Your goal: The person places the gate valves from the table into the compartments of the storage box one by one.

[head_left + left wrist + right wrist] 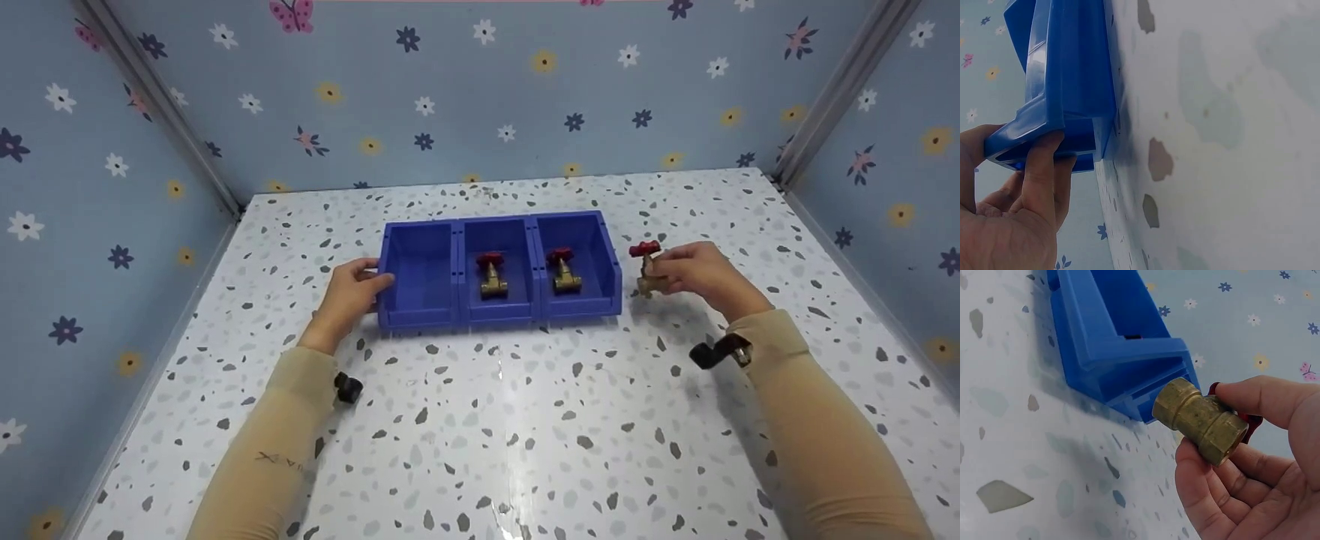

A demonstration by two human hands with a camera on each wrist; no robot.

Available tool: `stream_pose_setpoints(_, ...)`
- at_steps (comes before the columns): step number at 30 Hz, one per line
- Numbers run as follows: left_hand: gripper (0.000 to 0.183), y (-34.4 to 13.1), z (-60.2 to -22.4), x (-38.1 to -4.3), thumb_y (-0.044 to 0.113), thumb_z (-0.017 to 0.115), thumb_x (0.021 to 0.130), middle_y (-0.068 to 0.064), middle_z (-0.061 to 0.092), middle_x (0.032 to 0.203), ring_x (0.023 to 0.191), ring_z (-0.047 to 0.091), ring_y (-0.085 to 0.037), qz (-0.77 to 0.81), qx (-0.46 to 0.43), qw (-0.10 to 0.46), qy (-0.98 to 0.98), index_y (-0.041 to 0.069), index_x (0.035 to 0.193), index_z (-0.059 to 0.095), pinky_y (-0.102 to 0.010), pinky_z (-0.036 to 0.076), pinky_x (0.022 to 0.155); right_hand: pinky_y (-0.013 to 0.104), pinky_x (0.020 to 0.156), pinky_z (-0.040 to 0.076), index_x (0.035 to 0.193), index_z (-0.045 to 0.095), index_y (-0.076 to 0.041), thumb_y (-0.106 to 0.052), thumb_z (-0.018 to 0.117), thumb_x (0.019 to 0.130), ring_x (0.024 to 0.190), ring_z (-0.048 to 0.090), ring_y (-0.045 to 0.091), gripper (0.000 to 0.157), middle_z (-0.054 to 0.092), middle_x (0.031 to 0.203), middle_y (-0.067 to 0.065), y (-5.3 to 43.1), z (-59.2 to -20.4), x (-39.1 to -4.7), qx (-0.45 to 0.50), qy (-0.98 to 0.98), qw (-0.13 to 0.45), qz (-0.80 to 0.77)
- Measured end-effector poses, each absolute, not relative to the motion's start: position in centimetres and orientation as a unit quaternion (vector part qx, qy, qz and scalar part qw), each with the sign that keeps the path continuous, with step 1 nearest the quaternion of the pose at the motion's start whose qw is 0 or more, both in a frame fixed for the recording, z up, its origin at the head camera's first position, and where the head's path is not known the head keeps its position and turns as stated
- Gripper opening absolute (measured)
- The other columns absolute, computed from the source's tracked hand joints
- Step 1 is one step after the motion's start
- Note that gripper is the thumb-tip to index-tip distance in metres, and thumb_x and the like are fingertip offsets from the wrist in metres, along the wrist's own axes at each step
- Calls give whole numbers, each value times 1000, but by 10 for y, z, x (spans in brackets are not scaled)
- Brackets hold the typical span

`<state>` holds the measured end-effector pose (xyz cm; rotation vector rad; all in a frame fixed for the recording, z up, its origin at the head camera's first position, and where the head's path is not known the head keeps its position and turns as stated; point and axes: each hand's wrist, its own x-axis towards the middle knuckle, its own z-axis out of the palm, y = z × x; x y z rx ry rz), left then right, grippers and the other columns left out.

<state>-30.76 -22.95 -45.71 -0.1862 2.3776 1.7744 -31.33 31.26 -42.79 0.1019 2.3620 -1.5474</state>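
Three blue bins (421,318) stand side by side in a row on the table. My left hand (351,294) grips the outer wall of the leftmost bin, thumb over its rim and fingers against the side; the left wrist view shows the fingers under the bin's edge (1044,109). Just right of the row, my right hand (697,276) pinches a brass gate valve (1199,419) with a red handwheel (645,248). One similar valve (493,281) lies in the middle bin and another valve (566,276) in the right bin. No valve shows in the left bin.
The white speckled table (495,420) extends around the bins. Blue flowered panels (480,90) enclose it at the back and both sides, with metal posts (847,90) at the rear corners. A small black camera (709,355) is strapped to each wrist.
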Motion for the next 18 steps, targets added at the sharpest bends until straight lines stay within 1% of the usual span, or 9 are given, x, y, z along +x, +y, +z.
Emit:
stream_pose_setpoints(4,51,-229,-458,-308,17,62,110,-25,63,142,124,70,-34,594,-59,84,798,-2,156,51,-35,68,96,20,79,66,137,59,15,-14,70,104,83,72,3,45,75,88,-13,308,-420,-310,32,820,140,-554)
stream_pose_setpoints(9,54,-230,-457,-306,19,62,110,-25,62,143,126,70,-36,589,-55,86,802,-2,159,48,-36,67,97,20,78,65,126,65,8,-15,73,102,83,72,5,34,75,88,-12,300,-410,-307,39,808,122,-575)
stream_pose_setpoints(15,54,-229,-458,-305,19,63,110,-26,63,145,124,70,-33,590,-55,84,801,-1,158,50,-36,67,97,20,79,65,126,64,8,-16,74,103,82,72,4,35,75,88,-12,295,-404,-307,36,801,121,-586)
stream_pose_setpoints(18,54,-230,-458,-306,19,63,110,-26,63,144,125,70,-34,591,-54,83,800,-1,158,50,-35,68,96,20,79,65,123,66,5,-15,74,103,82,73,5,30,76,88,-11,291,-400,-307,38,799,119,-589)
